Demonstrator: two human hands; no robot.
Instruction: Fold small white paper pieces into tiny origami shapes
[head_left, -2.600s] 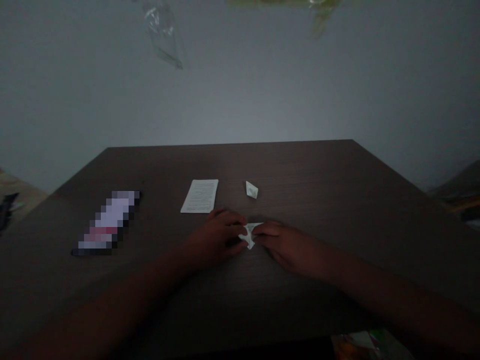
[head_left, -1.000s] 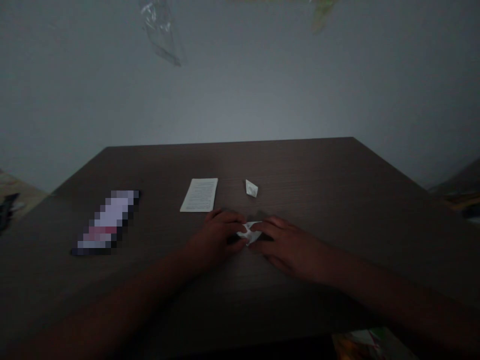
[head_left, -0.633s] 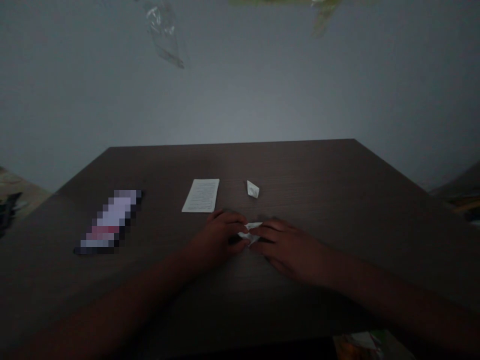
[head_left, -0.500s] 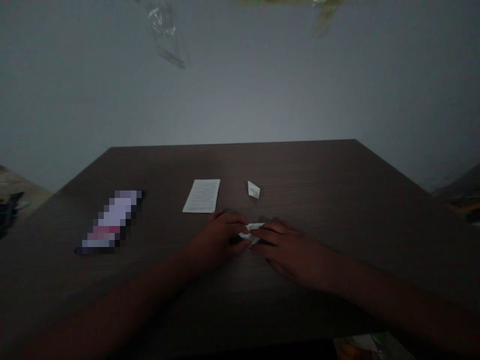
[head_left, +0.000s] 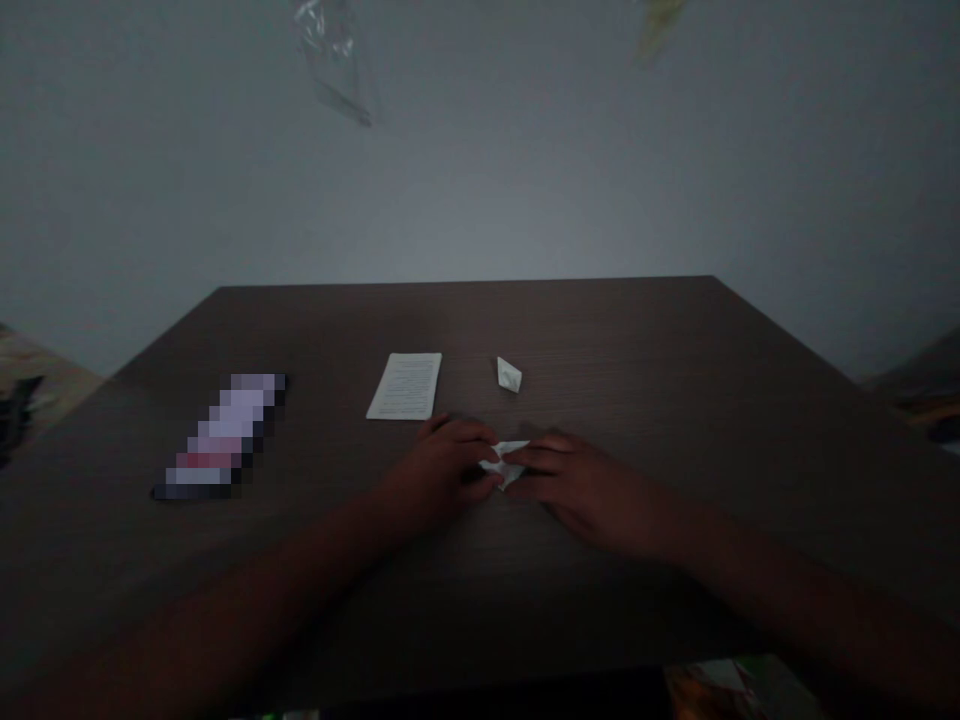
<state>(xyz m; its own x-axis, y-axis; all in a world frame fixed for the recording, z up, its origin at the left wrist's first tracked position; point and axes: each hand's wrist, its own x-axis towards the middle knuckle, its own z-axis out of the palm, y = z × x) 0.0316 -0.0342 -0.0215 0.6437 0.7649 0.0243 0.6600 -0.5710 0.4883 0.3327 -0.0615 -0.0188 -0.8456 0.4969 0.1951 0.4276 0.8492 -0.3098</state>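
Note:
A small piece of white folded paper (head_left: 513, 448) lies on the dark table between my two hands. My left hand (head_left: 457, 463) grips its left side, thumb at the near edge and fingers at the far edge. From the other side my right hand (head_left: 577, 475) has its fingertips on the paper, covering its right part. Just beyond them sits a second small folded paper piece (head_left: 509, 376), touched by neither hand. A stack of printed paper sheets (head_left: 406, 386), or a small booklet, rests past my left hand.
A phone (head_left: 225, 435) with a blurred-out screen lies at the left of the wooden table (head_left: 600, 340). Behind the table rises a pale wall (head_left: 525, 180) with a clear plastic bag (head_left: 334, 60) on it. Colourful items (head_left: 720, 685) show below the front edge.
My right fingers have shifted slightly on the paper, and a bit more of its middle shows. The whole view has tilted slightly. Both hands remain on the paper.

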